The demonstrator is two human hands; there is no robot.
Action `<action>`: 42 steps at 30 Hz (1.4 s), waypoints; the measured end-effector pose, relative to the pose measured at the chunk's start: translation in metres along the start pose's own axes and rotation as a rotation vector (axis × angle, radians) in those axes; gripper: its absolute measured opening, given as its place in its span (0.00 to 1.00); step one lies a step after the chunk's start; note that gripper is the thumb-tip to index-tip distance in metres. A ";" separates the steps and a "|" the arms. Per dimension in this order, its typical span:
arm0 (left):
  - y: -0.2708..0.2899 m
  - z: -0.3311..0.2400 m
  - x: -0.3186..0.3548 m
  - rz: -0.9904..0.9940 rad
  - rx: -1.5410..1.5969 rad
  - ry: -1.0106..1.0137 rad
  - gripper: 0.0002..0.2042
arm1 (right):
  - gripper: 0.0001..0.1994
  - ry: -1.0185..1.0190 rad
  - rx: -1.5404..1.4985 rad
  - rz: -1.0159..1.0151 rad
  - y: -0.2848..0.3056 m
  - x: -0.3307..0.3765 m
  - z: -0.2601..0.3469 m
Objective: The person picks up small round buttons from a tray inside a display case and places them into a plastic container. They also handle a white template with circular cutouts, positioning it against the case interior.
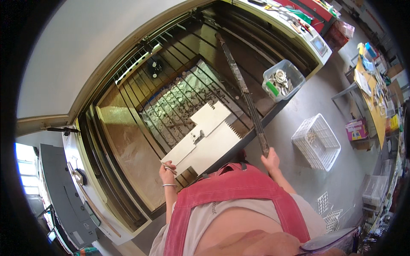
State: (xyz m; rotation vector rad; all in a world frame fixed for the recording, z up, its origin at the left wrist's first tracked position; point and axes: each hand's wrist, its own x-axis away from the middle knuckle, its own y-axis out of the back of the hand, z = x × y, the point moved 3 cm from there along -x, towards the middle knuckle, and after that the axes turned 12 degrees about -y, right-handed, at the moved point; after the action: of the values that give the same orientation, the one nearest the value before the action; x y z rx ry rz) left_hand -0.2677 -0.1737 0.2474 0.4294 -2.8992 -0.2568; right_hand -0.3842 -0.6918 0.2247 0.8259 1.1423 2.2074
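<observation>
My right hand [271, 161] is closed around the near end of a long, dark, blotchy slat [243, 87]. That slat reaches away across the open machine bed to its far side. My left hand [168, 171] is closed at the left corner of a cream-white sheet with cut-out notches [205, 143]. A thin pale edge shows between its fingers, but what they pinch is too small to make out. The sheet lies over several dark parallel bars [139, 100] of the bed. Beneath the bars, many small pale discs [162, 109] lie scattered on whitish sheeting.
A clear plastic tub [294, 73] of white ring-shaped pieces sits on the bed's right edge. On the floor to the right stands a white plastic basket [305, 147]. A cluttered workbench [371, 100] lies farther right. Perforated white offcuts [331, 219] rest on the floor.
</observation>
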 end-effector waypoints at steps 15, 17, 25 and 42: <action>-0.148 -0.058 -0.011 0.115 -0.059 -0.118 0.11 | 0.19 0.115 0.032 0.017 0.069 -0.084 -0.050; -0.152 -0.063 -0.007 0.102 -0.078 -0.108 0.11 | 0.19 0.128 0.037 0.035 0.076 -0.093 -0.050; -0.167 -0.067 0.013 0.046 -0.219 -0.078 0.11 | 0.18 0.159 -0.015 0.065 0.077 -0.111 -0.061; -0.188 -0.067 0.000 0.044 -0.149 -0.198 0.12 | 0.12 0.095 -0.415 -0.324 0.155 -0.211 -0.022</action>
State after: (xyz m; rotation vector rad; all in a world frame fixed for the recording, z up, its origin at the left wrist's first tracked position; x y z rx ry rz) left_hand -0.2029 -0.3604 0.2742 0.3324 -3.0483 -0.5323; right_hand -0.2820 -0.9255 0.2861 0.3386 0.7514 2.1145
